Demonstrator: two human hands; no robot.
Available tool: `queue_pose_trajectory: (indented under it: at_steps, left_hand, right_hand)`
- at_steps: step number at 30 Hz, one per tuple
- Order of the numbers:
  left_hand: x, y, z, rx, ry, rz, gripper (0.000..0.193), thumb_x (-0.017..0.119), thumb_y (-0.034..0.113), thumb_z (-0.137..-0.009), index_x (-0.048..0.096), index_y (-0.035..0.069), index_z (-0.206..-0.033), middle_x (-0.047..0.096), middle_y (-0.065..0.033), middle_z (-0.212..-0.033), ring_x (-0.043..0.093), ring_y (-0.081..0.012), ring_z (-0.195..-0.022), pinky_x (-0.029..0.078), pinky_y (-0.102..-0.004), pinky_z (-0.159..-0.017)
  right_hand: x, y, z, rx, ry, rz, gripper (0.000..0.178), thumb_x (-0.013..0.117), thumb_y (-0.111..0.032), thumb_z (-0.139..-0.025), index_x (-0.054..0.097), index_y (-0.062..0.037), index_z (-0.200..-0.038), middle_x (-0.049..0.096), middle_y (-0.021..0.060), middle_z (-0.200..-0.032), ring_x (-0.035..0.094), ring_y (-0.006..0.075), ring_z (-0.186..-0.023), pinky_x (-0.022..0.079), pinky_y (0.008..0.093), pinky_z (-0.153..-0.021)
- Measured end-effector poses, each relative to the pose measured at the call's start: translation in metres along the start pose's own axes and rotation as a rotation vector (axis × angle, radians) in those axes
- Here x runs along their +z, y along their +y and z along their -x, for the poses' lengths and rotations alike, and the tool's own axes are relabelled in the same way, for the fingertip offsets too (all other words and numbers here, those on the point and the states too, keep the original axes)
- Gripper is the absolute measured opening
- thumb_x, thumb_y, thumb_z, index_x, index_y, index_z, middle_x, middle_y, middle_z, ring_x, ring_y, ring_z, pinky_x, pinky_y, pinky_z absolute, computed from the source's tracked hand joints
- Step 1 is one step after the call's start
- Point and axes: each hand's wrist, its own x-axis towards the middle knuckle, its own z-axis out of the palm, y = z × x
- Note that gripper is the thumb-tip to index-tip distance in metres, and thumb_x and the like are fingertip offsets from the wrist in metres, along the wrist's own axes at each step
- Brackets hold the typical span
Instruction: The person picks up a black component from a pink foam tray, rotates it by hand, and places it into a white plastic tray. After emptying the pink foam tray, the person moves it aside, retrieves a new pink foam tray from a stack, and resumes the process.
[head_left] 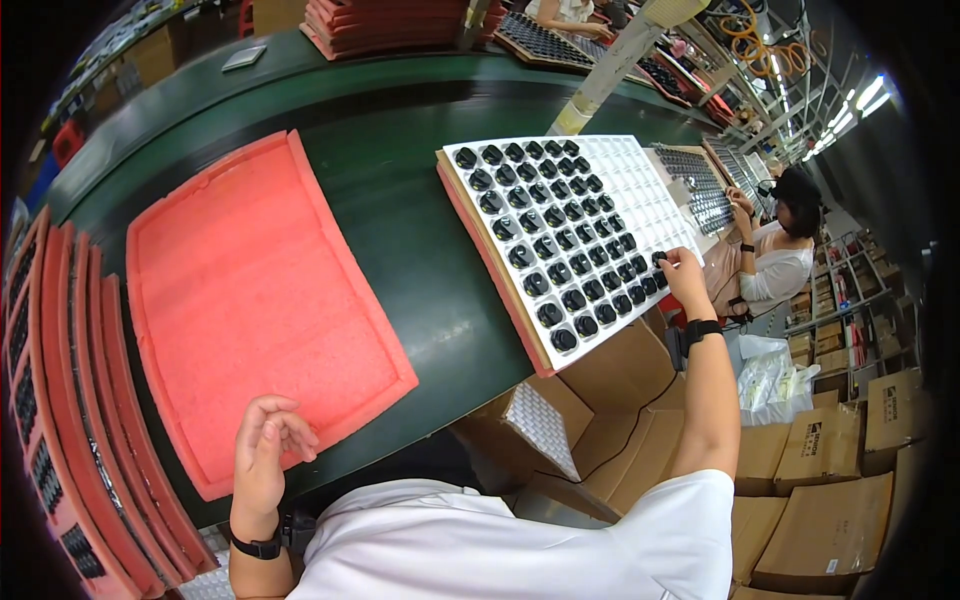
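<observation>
My right hand [684, 280] pinches a small black round part [658, 258] at the right side of a white plastic tray [622, 168]. Rows of similar black parts [553, 216] sit in the tray's pockets on its left and near side; the pockets toward the far right show bare white. Under this tray lie a brown board and a pink foam layer. My left hand [273, 440], fingers loosely bent and apart, holds nothing. It hovers over the near edge of a flat pink foam tray [250, 290] with a raised rim.
A green conveyor-like table [400, 250] runs beneath both trays. Stacked pink foam trays with black parts [95, 400] stand at the left. A yellowed post [605, 85] rises behind the white tray. At the right sit a co-worker [785, 240] and cardboard boxes [825, 520]; an opened carton [620, 430] is below the table.
</observation>
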Motion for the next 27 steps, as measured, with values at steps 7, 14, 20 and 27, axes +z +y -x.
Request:
queue_pose_trajectory:
  at_steps: [7, 14, 20, 27]
  left_hand:
    - [-0.001, -0.002, 0.007, -0.027, 0.028, -0.012, 0.036, 0.038, 0.036, -0.098, 0.046, 0.002, -0.107, 0.059, -0.0091, -0.076, 0.054, -0.0126, -0.062, 0.044, -0.0235, -0.06]
    - [0.005, 0.0, 0.016, -0.024, 0.056, -0.005, 0.032, 0.04, 0.03, -0.098, 0.045, 0.001, -0.11, 0.059, -0.0089, -0.079, 0.055, -0.0131, -0.067, 0.044, -0.0242, -0.062]
    - [0.022, 0.006, 0.025, 0.031, 0.104, -0.448, 0.031, 0.06, 0.023, -0.087, 0.05, 0.001, -0.107, 0.058, -0.0104, -0.087, 0.058, -0.0216, -0.082, 0.047, -0.0329, -0.073]
    - [-0.001, 0.014, 0.05, 0.381, 0.145, -1.14, 0.039, 0.069, 0.02, -0.074, 0.053, 0.001, -0.104, 0.051, -0.0193, -0.107, 0.048, -0.0383, -0.105, 0.04, -0.0468, -0.091]
  right_hand:
    - [0.011, -0.007, -0.006, 0.033, -0.064, 0.019, 0.022, 0.067, -0.015, -0.076, 0.062, 0.0019, -0.089, 0.064, 0.0162, -0.081, 0.063, 0.0297, -0.076, 0.049, 0.0357, -0.071]
    - [0.021, 0.021, -0.012, 0.07, -0.098, 0.017, 0.023, 0.068, -0.016, -0.075, 0.063, 0.0011, -0.09, 0.064, 0.0188, -0.081, 0.062, 0.0325, -0.08, 0.049, 0.0386, -0.073]
    - [0.014, 0.002, 0.011, -0.339, 0.275, -0.092, 0.026, 0.062, -0.009, -0.081, 0.059, -0.0003, -0.106, 0.059, 0.0138, -0.099, 0.055, 0.0269, -0.087, 0.045, 0.0344, -0.078]
    - [-0.031, -0.223, 0.154, -0.479, -0.19, -0.664, 0.028, 0.054, -0.003, -0.085, 0.052, -0.0008, -0.114, 0.053, 0.0085, -0.109, 0.049, 0.0153, -0.094, 0.04, 0.0279, -0.084]
